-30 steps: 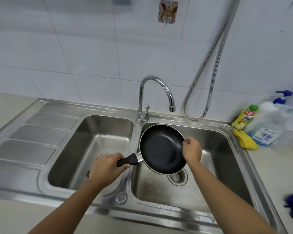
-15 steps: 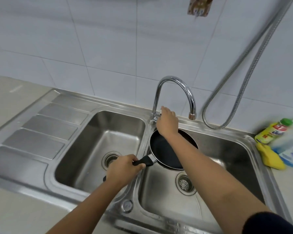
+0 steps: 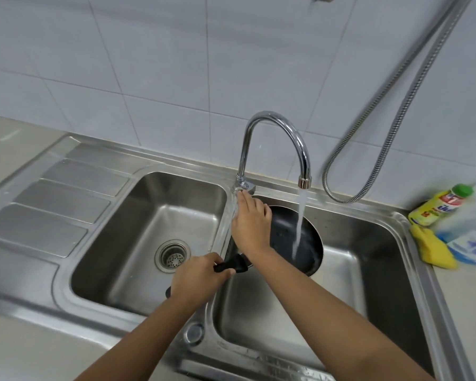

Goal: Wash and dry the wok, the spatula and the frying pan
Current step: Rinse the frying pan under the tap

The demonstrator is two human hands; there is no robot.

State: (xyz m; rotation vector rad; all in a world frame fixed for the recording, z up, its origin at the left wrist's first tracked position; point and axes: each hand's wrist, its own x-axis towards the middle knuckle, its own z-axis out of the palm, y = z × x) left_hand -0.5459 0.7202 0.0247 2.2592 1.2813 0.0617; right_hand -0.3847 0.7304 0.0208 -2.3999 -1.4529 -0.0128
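A black frying pan (image 3: 283, 229) hangs tilted over the right basin (image 3: 368, 270) of the steel sink. My left hand (image 3: 198, 279) grips its black handle (image 3: 231, 266) above the divider between the basins. Water runs from the chrome tap (image 3: 275, 125) onto the pan's inner surface. My right hand (image 3: 249, 224) reaches over the pan's near rim, its straight fingertips touching the lever at the tap's base. No wok or spatula is in view.
The left basin (image 3: 149, 215) has a strainer drain, and a ribbed drainboard (image 3: 52, 202) lies further left. A yellow dish soap bottle (image 3: 437, 209), a yellow cloth (image 3: 434, 251) and a clear spray bottle (image 3: 473, 243) stand on the right counter. A metal hose (image 3: 396, 119) hangs on the wall.
My right hand let go of the pan's rim and went to the tap lever. Water now flows into the pan, which sits lower and closer to the tap.
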